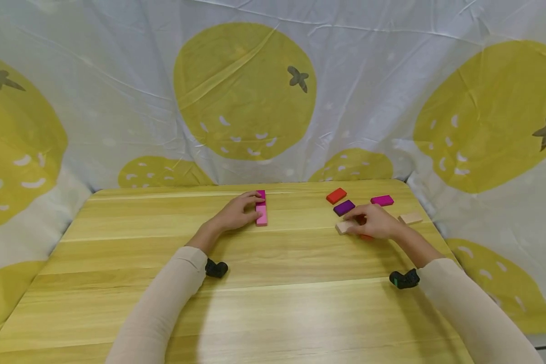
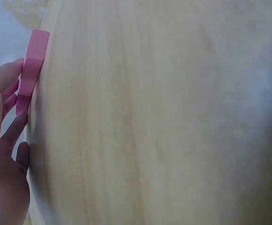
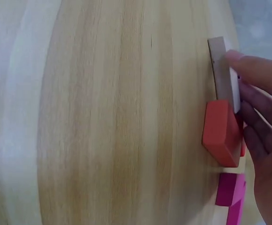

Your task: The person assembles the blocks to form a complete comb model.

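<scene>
Near right hand [image 1: 376, 221], partly hidden red block [image 1: 366, 237], purple block [image 1: 344, 208], magenta block [image 1: 382, 200]

- Mostly hidden by right hand [image 1: 375, 221], toward right edge of tabletop [image 1: 300, 303]: red block [image 1: 367, 237].
- Partly covered by left hand [image 1: 236, 211], near far edge: magenta block [image 1: 263, 195].
- Cut off at head view's bottom: sleeves [image 1: 164, 301].

Pale beige sleeves [image 1: 164, 298] meet black, knobbly wrist cameras [image 1: 216, 268] (the right one carries a green mark [image 1: 396, 283]).
</scene>
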`<state>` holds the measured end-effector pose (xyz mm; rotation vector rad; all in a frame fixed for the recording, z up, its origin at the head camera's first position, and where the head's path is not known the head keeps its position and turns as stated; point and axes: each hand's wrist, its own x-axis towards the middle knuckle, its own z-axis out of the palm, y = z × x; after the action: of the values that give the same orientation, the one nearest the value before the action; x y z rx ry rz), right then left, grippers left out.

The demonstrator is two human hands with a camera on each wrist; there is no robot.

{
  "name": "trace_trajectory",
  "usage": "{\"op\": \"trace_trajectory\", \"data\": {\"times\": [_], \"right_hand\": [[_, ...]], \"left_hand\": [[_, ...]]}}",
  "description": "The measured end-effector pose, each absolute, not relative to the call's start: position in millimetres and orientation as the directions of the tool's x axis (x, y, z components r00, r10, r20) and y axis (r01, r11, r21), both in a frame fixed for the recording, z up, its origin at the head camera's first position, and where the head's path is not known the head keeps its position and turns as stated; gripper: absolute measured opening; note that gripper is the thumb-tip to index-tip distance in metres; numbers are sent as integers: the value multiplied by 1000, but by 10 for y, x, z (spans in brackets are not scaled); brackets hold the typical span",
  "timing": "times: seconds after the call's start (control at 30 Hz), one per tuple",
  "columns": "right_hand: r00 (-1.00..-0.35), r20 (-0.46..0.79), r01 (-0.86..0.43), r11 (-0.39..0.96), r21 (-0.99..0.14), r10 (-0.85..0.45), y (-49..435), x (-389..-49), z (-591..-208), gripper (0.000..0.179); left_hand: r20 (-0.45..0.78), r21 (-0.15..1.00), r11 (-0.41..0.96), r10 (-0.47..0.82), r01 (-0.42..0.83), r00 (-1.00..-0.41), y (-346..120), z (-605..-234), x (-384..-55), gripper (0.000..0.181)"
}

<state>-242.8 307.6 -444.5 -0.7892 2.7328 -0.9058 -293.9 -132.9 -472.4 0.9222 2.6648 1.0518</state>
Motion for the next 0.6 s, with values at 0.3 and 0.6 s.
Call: {"op": "trace_trajectory", "data": {"times": [0.3, 0.6], "right_hand": [[-827, -30, -469, 717, -516, -562, 2998, -2467, -4391, 27], [-814, -35, -478, 704, -525, -579, 2844, -2522, -4289, 29]], "left_hand": [[78, 670, 571, 583, 475, -809, -1345, -4713, -2917, 50], [75, 672, 573, 576, 468, -814, -1335, -4709, -2934, 49]]}}
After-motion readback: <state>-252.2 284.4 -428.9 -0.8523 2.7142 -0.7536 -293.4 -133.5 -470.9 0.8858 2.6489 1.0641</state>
